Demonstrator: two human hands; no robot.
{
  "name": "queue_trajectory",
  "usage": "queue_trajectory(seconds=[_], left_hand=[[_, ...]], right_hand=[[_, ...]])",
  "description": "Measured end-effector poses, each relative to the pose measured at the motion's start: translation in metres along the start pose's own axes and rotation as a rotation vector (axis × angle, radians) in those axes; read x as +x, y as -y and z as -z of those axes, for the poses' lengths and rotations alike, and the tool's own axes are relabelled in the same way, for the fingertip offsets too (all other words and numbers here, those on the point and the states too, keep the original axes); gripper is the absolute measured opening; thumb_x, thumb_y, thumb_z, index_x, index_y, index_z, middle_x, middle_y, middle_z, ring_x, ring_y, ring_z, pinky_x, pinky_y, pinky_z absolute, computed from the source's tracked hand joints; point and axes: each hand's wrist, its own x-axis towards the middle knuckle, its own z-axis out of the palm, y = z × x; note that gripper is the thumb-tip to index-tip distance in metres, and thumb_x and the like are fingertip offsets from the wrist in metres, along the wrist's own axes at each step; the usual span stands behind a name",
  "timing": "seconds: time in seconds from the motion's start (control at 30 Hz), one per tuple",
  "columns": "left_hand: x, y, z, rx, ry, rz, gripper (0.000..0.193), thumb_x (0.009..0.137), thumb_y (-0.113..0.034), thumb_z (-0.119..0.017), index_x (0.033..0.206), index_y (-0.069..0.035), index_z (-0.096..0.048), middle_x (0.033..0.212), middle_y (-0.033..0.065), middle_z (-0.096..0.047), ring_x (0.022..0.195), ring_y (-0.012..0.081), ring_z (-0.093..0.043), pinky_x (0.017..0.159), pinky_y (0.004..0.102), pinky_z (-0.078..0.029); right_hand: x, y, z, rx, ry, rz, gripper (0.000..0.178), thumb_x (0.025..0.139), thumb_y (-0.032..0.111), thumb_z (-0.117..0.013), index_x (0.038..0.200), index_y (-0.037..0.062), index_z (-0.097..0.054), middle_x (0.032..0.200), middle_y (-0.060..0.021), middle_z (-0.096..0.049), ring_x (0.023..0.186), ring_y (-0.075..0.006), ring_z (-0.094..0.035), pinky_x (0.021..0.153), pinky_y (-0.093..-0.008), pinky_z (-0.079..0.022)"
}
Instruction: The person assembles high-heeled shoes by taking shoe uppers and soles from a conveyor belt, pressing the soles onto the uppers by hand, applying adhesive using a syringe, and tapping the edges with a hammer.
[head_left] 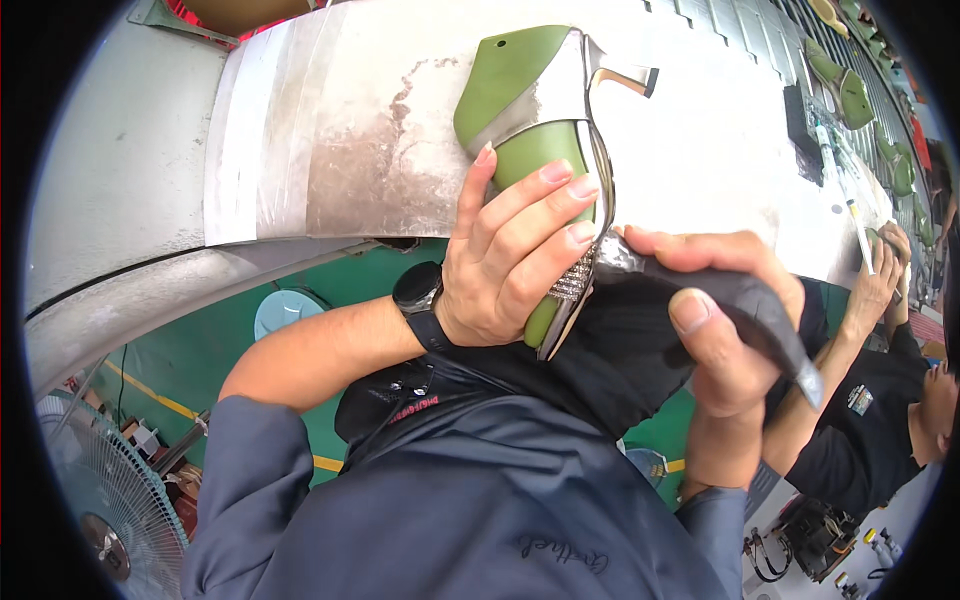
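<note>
A silver high-heeled sandal (540, 105) with a rhinestone strap sits on a green shoe last (515, 65), lying on its side with toe toward me and the heel pointing right. My left hand (515, 255) wraps round its front part, fingers across the green last. In my right hand (730, 340) is a dark, curved hand tool (765, 315) with bare metal at both ends. The tool's wide metal end meets the sole edge near the strap, or lies very close to it. Its narrow tip points down to the right.
Beneath the shoe is a pale, stained worktable (370, 150). To the right, a co-worker (860, 420) in black handles something beside a tray of pens (840, 170). More green lasts (855, 100) line the conveyor rollers. A fan (110, 500) stands lower left, near a blue stool (285, 312).
</note>
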Motion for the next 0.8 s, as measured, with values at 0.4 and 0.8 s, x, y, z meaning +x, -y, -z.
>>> queue_trajectory(seconds=[0.4, 0.8], left_hand=[[-0.002, 0.000, -0.001, 0.003, -0.038, 0.032, 0.036, 0.096, -0.011, -0.068, 0.130, -0.007, -0.055, 0.138, 0.0149, -0.064, 0.131, 0.0330, -0.061, 0.124, 0.0605, -0.028], [0.000, -0.006, -0.003, -0.025, -0.049, 0.080, 0.034, 0.097, -0.010, -0.067, 0.128, -0.006, -0.055, 0.138, 0.0165, -0.065, 0.130, 0.0336, -0.062, 0.124, 0.0621, -0.027]], right_hand=[[-0.004, 0.024, -0.021, -0.577, 0.232, 0.267, 0.029, 0.073, 0.003, -0.084, 0.098, -0.0031, -0.073, 0.096, -0.0163, -0.077, 0.092, -0.0304, -0.079, 0.083, -0.0354, -0.063], [-0.028, 0.007, -0.019, -0.233, -0.008, 0.043, 0.031, 0.085, -0.002, -0.078, 0.113, -0.0074, -0.067, 0.119, -0.0274, -0.073, 0.112, -0.0330, -0.074, 0.100, -0.0403, -0.058]])
